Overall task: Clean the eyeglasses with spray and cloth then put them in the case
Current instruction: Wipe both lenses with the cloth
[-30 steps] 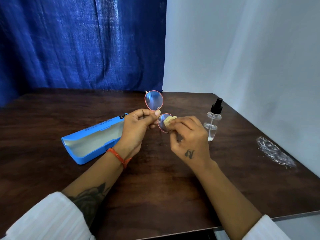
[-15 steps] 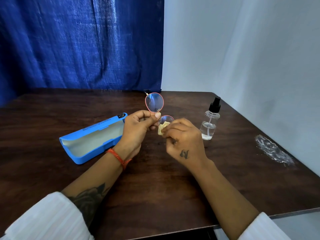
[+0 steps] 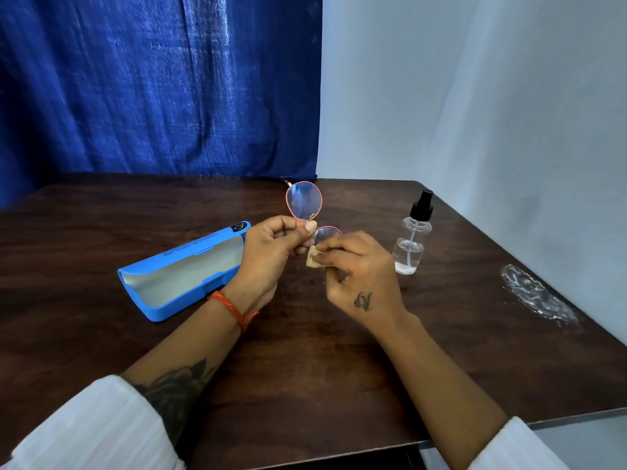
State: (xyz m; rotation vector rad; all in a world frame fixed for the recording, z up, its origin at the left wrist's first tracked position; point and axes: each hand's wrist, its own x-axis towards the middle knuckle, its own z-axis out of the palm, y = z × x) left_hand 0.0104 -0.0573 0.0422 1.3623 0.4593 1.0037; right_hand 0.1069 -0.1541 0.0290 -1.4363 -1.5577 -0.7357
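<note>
Round eyeglasses with a thin pink frame are held on end above the table, one lens over the other. My left hand pinches them at the bridge. My right hand presses a small beige cloth against the lower lens, which its fingers partly hide. The blue case lies open on the table to the left of my left hand, its pale lining showing. A clear spray bottle with a black nozzle stands upright just right of my right hand.
The dark wooden table carries a whitish smear near its right edge. A blue curtain hangs behind the table, and a white wall closes in the right side. The table's front edge runs just below my forearms.
My right hand with the cloth has slid down and left along the lower lens. The glasses and my left hand have stayed almost in place.
</note>
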